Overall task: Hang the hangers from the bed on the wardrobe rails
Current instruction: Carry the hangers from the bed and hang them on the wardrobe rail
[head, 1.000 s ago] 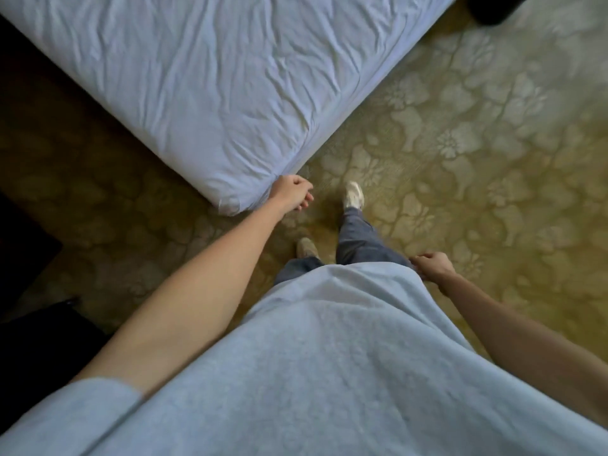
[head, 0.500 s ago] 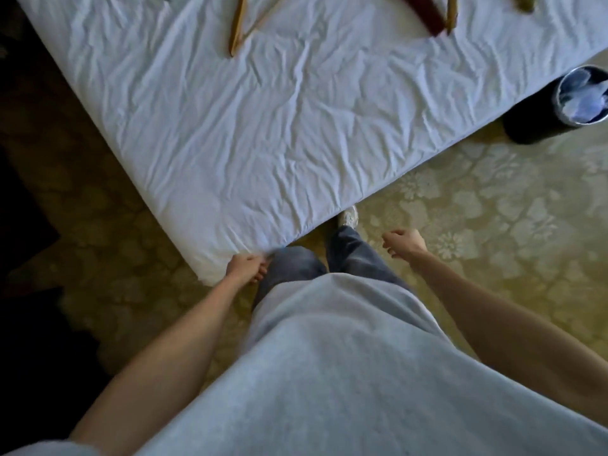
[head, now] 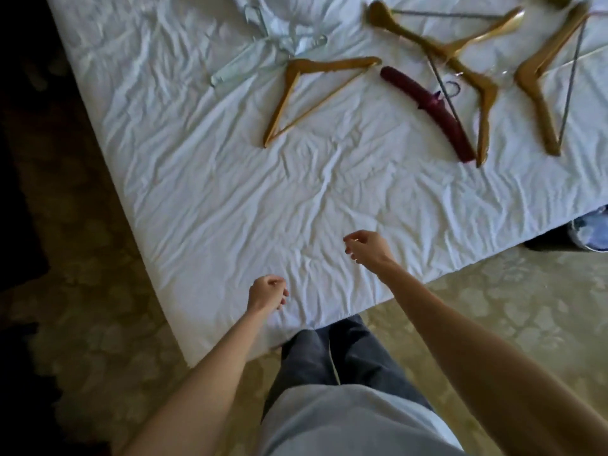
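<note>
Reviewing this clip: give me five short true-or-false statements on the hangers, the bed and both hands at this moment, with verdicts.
1. Both hands hold nothing. True: the left hand and the right hand hang loosely curled over the bed.
2. The dark red padded hanger lies on the floor. False: it lies on the bed.
3. Several wooden hangers lie on the sheet, one being the wooden hanger left of the red one. True.
4. The right hand grips a wooden hanger. False: it touches none.
5. Pale clear hangers lie near the far left. True.
</note>
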Available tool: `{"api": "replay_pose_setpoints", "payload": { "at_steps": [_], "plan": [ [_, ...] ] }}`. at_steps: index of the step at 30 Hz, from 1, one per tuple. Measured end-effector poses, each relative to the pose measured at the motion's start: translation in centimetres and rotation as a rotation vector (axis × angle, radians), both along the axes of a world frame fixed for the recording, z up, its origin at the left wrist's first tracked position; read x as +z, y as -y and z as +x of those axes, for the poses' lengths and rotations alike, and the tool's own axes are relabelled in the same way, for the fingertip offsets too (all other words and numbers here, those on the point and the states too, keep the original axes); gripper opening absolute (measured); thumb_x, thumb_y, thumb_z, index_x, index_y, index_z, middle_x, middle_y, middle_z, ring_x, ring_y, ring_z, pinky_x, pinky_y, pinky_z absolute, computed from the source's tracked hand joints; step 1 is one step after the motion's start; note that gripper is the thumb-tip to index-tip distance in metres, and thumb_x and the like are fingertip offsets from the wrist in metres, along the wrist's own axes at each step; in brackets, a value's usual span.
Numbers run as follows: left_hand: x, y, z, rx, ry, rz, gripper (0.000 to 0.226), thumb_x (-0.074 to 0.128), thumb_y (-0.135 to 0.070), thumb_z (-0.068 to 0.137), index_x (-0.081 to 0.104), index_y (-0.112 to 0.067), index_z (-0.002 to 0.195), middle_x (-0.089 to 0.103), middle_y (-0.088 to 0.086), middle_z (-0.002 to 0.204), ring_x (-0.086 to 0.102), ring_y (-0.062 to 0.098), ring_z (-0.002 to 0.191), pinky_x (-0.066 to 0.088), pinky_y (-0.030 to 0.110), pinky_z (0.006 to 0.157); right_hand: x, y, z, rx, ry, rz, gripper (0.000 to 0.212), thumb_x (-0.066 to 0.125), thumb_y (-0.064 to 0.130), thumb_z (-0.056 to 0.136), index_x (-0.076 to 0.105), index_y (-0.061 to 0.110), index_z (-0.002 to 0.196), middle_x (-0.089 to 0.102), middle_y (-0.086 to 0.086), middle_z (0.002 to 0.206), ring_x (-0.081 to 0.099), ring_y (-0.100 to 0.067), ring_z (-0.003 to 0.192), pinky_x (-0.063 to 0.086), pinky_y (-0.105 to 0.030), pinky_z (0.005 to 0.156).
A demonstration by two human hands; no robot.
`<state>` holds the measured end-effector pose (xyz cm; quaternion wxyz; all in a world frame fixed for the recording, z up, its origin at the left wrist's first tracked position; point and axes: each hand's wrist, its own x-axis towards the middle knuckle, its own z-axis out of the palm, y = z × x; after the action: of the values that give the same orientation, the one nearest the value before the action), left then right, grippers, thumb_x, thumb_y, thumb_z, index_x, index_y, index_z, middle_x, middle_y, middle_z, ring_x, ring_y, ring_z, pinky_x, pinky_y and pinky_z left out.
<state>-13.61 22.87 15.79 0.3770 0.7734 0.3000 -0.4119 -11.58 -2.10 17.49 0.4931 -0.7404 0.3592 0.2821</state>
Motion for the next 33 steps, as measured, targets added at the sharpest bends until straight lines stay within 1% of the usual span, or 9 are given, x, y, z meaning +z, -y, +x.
{"api": "replay_pose_setpoints", "payload": {
  "at_steps": [3, 8, 13, 18, 23, 26, 28, 31, 33],
  "plan": [
    [-0.4, 2.1, 8.3, -0.030, 0.127, -0.036, 0.015, 0.056, -0.019, 0.095, 0.069, -0.016, 0.089, 0.074, 0.002, 0.075, 0.065, 0.013, 0.057, 0.050, 0.024, 0.052, 0.1, -0.7, 6.7, 0.017, 0.086, 0.008, 0.023, 0.057, 0.011, 0.093, 0.073, 0.009, 0.108, 0.075, -0.008, 0.086, 0.065, -0.016, 0.072, 0.057, -0.038, 0.078],
    [-1.3, 5.3, 20.6, -0.025, 0.294, -0.042, 0.017, 0.054, -0.018, 0.093, 0.071, -0.013, 0.092, 0.073, 0.000, 0.073, 0.065, 0.009, 0.054, 0.050, 0.020, 0.050, -1.0, -0.2, 17.2, 0.018, 0.164, 0.000, 0.020, 0.058, 0.011, 0.092, 0.074, 0.011, 0.104, 0.074, -0.007, 0.084, 0.064, -0.017, 0.074, 0.054, -0.037, 0.075],
    [-4.2, 8.0, 30.3, 0.041, 0.329, -0.005, 0.020, 0.056, -0.019, 0.092, 0.073, -0.012, 0.099, 0.075, 0.014, 0.104, 0.072, 0.031, 0.094, 0.061, 0.045, 0.084, -4.1, 2.5, 26.7, 0.068, 0.199, -0.090, 0.019, 0.059, 0.015, 0.092, 0.075, 0.013, 0.101, 0.075, -0.005, 0.084, 0.067, -0.015, 0.074, 0.056, -0.033, 0.074],
    [-8.4, 10.7, 40.9, 0.046, 0.378, 0.084, 0.027, 0.056, -0.019, 0.092, 0.075, -0.013, 0.109, 0.075, 0.012, 0.110, 0.069, 0.031, 0.101, 0.058, 0.044, 0.091, -8.8, 5.4, 37.2, 0.158, 0.233, -0.262, 0.024, 0.062, 0.023, 0.088, 0.075, 0.017, 0.107, 0.072, -0.002, 0.096, 0.068, -0.023, 0.095, 0.055, -0.033, 0.084],
    [-12.5, 15.2, 52.0, 0.065, 0.502, 0.119, 0.027, 0.058, -0.023, 0.090, 0.078, -0.011, 0.104, 0.077, 0.011, 0.102, 0.071, 0.029, 0.096, 0.058, 0.036, 0.087, -14.2, 7.7, 45.8, 0.264, 0.294, -0.450, 0.032, 0.063, 0.017, 0.084, 0.069, 0.016, 0.115, 0.068, -0.005, 0.119, 0.062, -0.025, 0.110, 0.052, -0.035, 0.087],
    [-14.9, 19.2, 58.6, 0.095, 0.557, 0.100, 0.029, 0.060, -0.027, 0.090, 0.079, -0.007, 0.098, 0.078, 0.014, 0.096, 0.073, 0.031, 0.091, 0.059, 0.036, 0.084, -17.6, 8.6, 49.0, 0.398, 0.415, -0.614, 0.050, 0.066, 0.016, 0.085, 0.058, 0.014, 0.134, 0.054, -0.004, 0.136, 0.047, -0.027, 0.128, 0.045, -0.039, 0.103],
    [-16.3, 21.7, 62.4, 0.230, 0.508, 0.027, 0.038, 0.061, -0.034, 0.094, 0.074, 0.001, 0.091, 0.077, 0.015, 0.087, 0.075, 0.028, 0.073, 0.063, 0.037, 0.072, -19.8, 9.2, 50.4, 0.502, 0.425, -0.656, 0.061, 0.068, 0.020, 0.086, 0.049, 0.015, 0.144, 0.048, -0.004, 0.144, 0.042, -0.028, 0.134, 0.038, -0.040, 0.110],
    [-17.9, 23.7, 66.1, 0.429, 0.349, -0.069, 0.043, 0.055, -0.045, 0.100, 0.058, -0.004, 0.086, 0.069, 0.006, 0.067, 0.065, 0.014, 0.046, 0.056, 0.024, 0.049, -22.2, 9.5, 50.9, 0.599, 0.450, -0.725, 0.052, 0.069, 0.027, 0.089, 0.055, 0.019, 0.138, 0.053, -0.004, 0.135, 0.047, -0.028, 0.127, 0.035, -0.039, 0.109],
    [-18.2, 23.9, 67.4, 0.555, 0.278, -0.161, 0.035, 0.055, -0.037, 0.102, 0.054, -0.003, 0.092, 0.062, 0.008, 0.074, 0.062, 0.014, 0.048, 0.048, 0.019, 0.037, -22.9, 9.3, 50.2, 0.608, 0.503, -0.765, 0.037, 0.066, 0.026, 0.090, 0.064, 0.020, 0.126, 0.058, -0.004, 0.122, 0.051, -0.028, 0.117, 0.036, -0.038, 0.104]
  ]
}}
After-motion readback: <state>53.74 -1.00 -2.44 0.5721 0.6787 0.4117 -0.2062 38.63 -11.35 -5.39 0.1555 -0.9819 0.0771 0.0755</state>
